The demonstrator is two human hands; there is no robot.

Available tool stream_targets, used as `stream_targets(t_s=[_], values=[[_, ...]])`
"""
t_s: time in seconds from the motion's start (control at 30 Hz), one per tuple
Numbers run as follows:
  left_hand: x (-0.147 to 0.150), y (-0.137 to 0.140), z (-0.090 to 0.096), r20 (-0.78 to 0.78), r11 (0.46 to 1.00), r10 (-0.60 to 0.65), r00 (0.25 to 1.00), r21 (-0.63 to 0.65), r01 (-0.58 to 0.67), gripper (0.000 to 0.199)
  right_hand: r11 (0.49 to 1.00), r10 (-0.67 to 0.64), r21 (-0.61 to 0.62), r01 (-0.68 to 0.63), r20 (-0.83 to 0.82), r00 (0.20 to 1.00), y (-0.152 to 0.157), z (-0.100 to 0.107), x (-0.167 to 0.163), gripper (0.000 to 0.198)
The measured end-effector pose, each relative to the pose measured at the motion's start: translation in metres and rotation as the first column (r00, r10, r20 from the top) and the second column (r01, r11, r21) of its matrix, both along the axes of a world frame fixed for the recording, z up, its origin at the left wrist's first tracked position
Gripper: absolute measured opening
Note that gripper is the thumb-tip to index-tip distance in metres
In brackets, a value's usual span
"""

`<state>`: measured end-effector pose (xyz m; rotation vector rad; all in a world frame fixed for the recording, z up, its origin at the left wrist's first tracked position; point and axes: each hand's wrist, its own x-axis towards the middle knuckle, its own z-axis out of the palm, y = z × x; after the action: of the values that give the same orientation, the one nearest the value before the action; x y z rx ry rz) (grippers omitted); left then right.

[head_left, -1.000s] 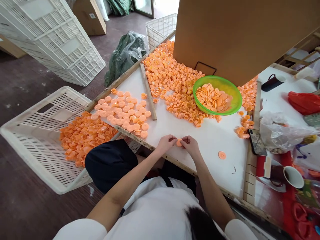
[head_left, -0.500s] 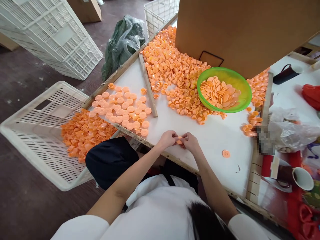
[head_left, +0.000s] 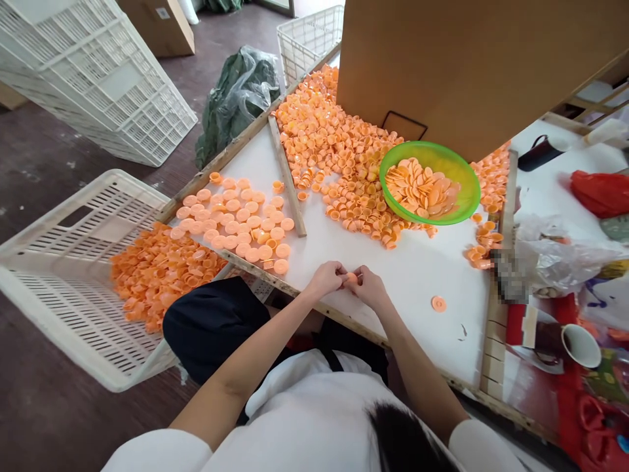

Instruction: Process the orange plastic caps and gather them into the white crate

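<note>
My left hand and my right hand meet above the table's near edge, fingers closed around one small orange plastic cap. Fingertips cover much of it. On the white tabletop to the right lies a single round orange disc. Beyond my hands a green bowl holds many flat orange discs. Around the bowl and behind it spreads a heap of small orange cups. Left of a wooden strip, orange round caps lie spread out in a loose layer.
A white crate at the left holds many orange pieces. A large cardboard box rises behind the bowl. Wooden edging borders the table at the right, with a mug, plastic bags and a dark cup beyond it.
The view has shifted slightly. My fingers have moved a little on the orange cap, and the thin pale edge seen between them earlier no longer shows. Both hands keep hold of it.
</note>
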<state>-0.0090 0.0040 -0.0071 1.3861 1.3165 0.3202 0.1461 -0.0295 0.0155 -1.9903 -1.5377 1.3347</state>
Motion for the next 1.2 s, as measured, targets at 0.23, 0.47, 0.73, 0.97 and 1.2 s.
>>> stream_targets(t_s=[0.23, 0.47, 0.73, 0.97, 1.2], values=[[-0.001, 0.000, 0.001, 0.057, 0.998, 0.018, 0.998, -0.061, -0.015, 0.012, 0.972, -0.171, -0.196, 0.133, -0.193, 0.966, 0.010, -0.004, 0.005, 0.019], [0.005, 0.001, 0.015, -0.026, 0.997, -0.056, 0.998, 0.049, 0.057, 0.011, 0.967, -0.209, -0.176, 0.182, -0.147, 0.967, 0.012, -0.003, -0.007, 0.017], [-0.085, -0.007, 0.051, -0.595, 0.884, 0.242, 0.766, 0.460, 0.078, 0.024, 0.878, -0.427, 0.358, 0.317, 0.291, 0.856, -0.054, 0.012, 0.113, 0.037], [-0.050, 0.022, 0.057, -0.407, 0.755, 0.256, 0.877, 0.650, 0.081, 0.027, 0.866, -0.438, 0.452, 0.214, 0.478, 0.762, -0.090, -0.023, 0.170, 0.037], [0.033, 0.088, 0.028, -0.360, 0.748, 0.168, 0.918, 0.653, 0.120, 0.032, 0.854, -0.433, 0.438, 0.282, 0.294, 0.852, -0.071, -0.025, 0.140, 0.042]])
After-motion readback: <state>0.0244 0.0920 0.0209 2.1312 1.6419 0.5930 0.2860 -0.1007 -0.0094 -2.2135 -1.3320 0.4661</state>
